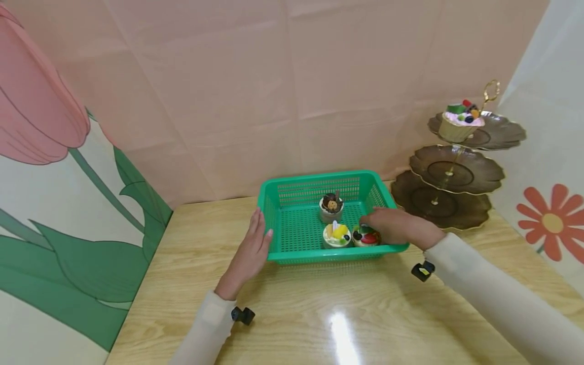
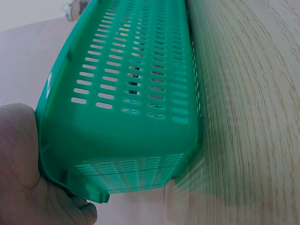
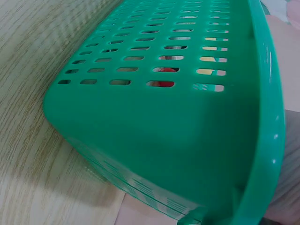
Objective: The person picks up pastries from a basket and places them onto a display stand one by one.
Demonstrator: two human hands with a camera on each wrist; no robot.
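A green plastic basket (image 1: 292, 256) with slotted walls stands on the table and holds three toy cupcakes. The fingers of my left hand (image 1: 248, 251) lie straight along its left rim; the left wrist view shows that hand (image 2: 21, 164) against the rim. Over the front right corner reaches my right hand (image 1: 392, 225), its fingers curved about a cupcake with red fruit (image 1: 368, 238); their tips are partly hidden. Just left of it sits a cupcake with yellow fruit (image 1: 336, 235). Behind these stands a chocolate-topped cupcake (image 1: 331, 208).
At the back right rises a three-tier brown stand (image 1: 456, 170) with a gold handle. Its top tier bears a cupcake with pink cream (image 1: 458, 126). Wood-grain tabletop (image 1: 292, 309) extends in front of the basket, and a pink cloth backdrop (image 1: 228, 101) hangs behind.
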